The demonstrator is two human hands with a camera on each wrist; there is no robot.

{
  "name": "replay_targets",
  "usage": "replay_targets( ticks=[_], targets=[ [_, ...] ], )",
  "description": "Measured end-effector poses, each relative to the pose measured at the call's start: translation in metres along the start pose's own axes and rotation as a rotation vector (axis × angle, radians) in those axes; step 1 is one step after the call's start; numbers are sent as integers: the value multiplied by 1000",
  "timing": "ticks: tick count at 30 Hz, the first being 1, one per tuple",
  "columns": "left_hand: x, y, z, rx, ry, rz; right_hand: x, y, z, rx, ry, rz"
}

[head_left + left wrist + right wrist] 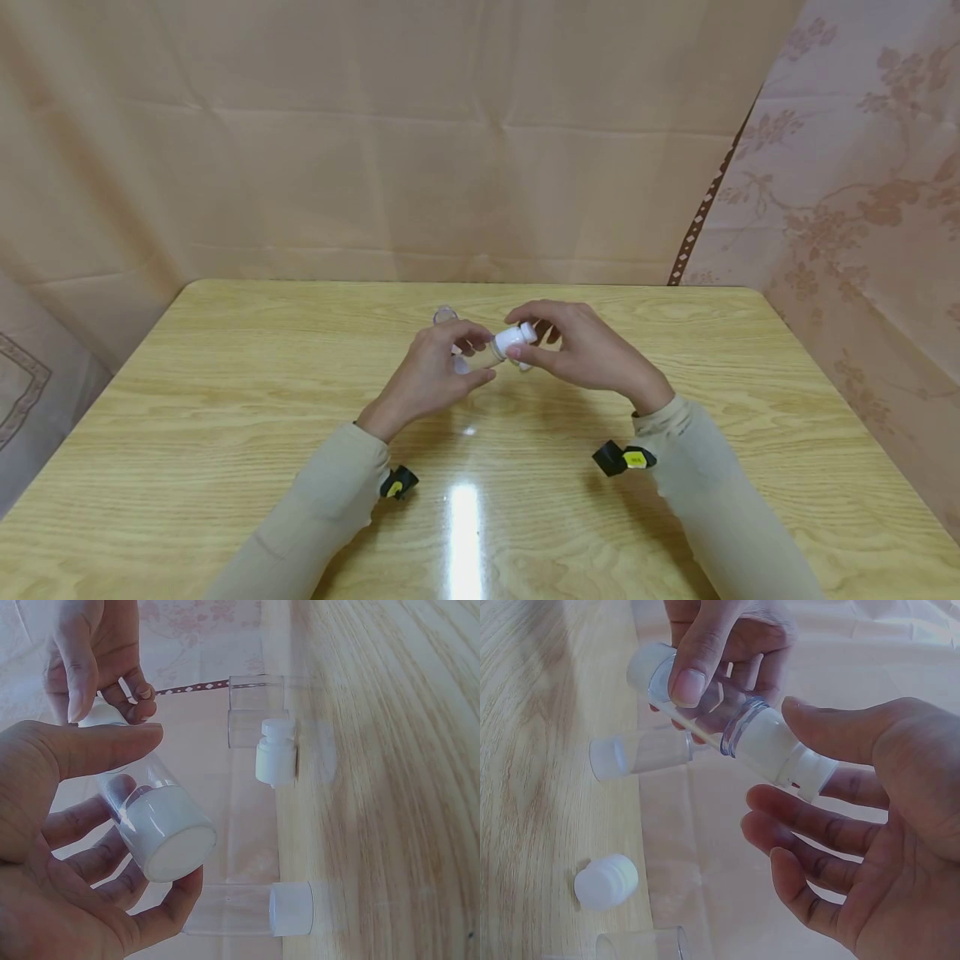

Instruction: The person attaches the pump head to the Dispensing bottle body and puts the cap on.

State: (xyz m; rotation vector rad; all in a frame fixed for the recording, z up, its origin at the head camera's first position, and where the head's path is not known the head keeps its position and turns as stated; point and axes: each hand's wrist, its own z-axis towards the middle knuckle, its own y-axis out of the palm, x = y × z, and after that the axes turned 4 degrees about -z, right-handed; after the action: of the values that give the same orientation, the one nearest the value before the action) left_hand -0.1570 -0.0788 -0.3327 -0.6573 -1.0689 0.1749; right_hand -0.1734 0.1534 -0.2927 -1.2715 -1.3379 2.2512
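My left hand [435,371] holds a clear cylindrical bottle [142,806] with a white base, thumb on one side and fingers curled round the other. The bottle is tilted above the table. A white collared top [772,746] sits at its far end, in line with the clear body. My right hand [581,346] pinches this top loosely between thumb and fingers. Behind the hands, another clear bottle [232,909] with a white base stands upright on the table. A loose white top [606,883] lies on the table, mostly hidden by my right hand in the head view.
A clear open cylinder [255,712] stands near the loose white top. The wood-grain table [225,467] reaches a beige cloth [420,142] at the back. A floral cloth [862,217] hangs on the right. Small black devices [611,458] are on both wrists.
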Motion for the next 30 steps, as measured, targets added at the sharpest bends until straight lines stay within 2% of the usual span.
replay_targets(
  ticks=[13, 30],
  targets=[
    [0, 1, 1, -2, 3, 6, 2, -1, 0, 11, -53, 1],
    [0, 1, 1, 2, 1, 7, 3, 1, 2, -7, -34, 2]
  ],
)
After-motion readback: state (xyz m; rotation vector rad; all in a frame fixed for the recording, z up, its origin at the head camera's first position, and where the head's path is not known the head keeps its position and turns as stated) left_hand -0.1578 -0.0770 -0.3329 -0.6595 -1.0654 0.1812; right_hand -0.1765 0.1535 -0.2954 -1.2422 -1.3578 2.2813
